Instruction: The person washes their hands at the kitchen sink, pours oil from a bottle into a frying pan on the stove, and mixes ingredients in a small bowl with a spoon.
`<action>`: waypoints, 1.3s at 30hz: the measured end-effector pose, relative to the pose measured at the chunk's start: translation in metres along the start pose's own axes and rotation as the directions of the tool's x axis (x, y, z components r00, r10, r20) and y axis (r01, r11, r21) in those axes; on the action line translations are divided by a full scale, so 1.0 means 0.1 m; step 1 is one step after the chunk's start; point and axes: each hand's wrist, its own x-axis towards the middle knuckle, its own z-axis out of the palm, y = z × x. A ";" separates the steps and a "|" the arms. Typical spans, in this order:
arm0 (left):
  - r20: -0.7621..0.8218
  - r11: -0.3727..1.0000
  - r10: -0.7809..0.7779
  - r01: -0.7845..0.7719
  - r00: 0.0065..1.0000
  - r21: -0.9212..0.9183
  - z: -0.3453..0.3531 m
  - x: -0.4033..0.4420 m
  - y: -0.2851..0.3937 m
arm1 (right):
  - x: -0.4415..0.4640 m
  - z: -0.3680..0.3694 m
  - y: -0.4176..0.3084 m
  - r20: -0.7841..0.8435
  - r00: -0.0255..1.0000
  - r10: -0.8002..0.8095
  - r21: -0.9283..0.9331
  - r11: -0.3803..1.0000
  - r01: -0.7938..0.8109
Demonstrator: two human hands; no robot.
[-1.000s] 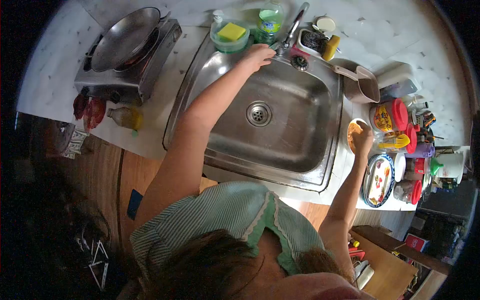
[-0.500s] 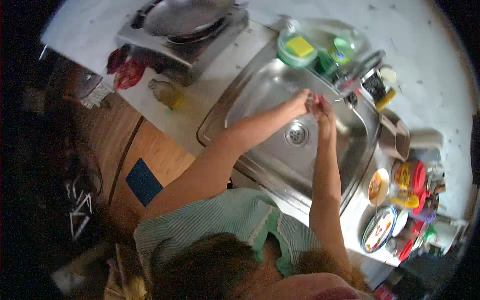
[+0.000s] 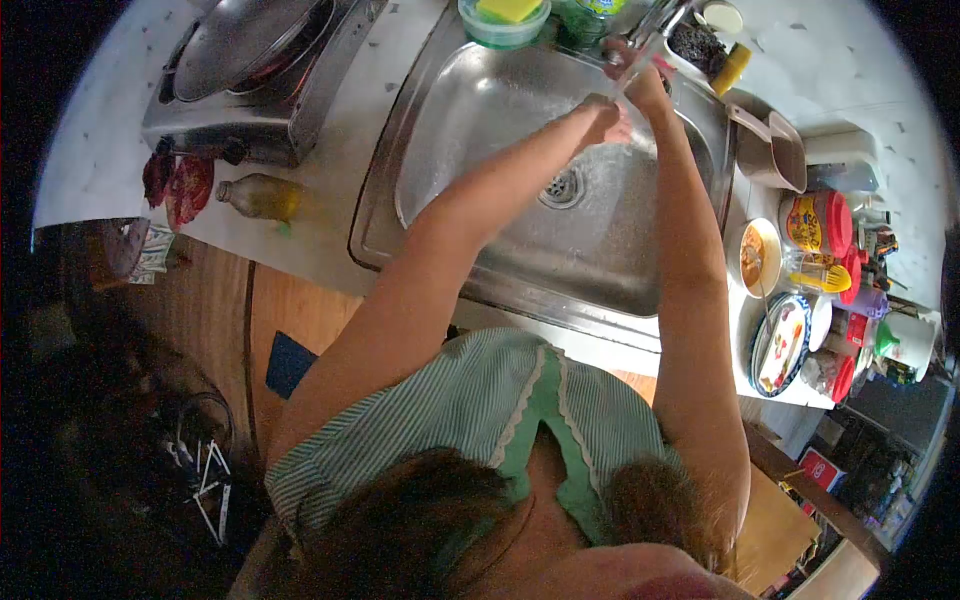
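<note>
My left hand [image 3: 606, 122] is over the steel sink [image 3: 450, 130], above and right of the drain [image 3: 562, 188]; its fingers are loosely curved and apart, with nothing visible in them. My right hand [image 3: 645, 84] is farther back beside the faucet [image 3: 662, 22], its fingers blurred and partly hidden, so their grip cannot be made out. On the counter to the right stands a bowl of orange food [image 3: 757, 258] with a utensil in it.
A pan [image 3: 235, 50] sits on the stove at the left, near an oil bottle [image 3: 262, 198]. Behind the sink is a green tub [image 3: 505, 32] with a yellow sponge. A dipper [image 3: 778, 155], red-lidded jars [image 3: 818, 222] and a patterned plate [image 3: 783, 343] line the right side.
My right hand has left the bowl, met my left hand over the sink, then moved back to the faucet. My left hand has come away from behind the sink. The view has shifted.
</note>
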 end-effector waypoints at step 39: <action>0.051 -0.516 0.601 0.339 0.797 0.787 -1.85 -0.70 -0.84 | -2.22 0.40 -0.10 0.145 0.772 0.619 -0.743 0.584 -0.329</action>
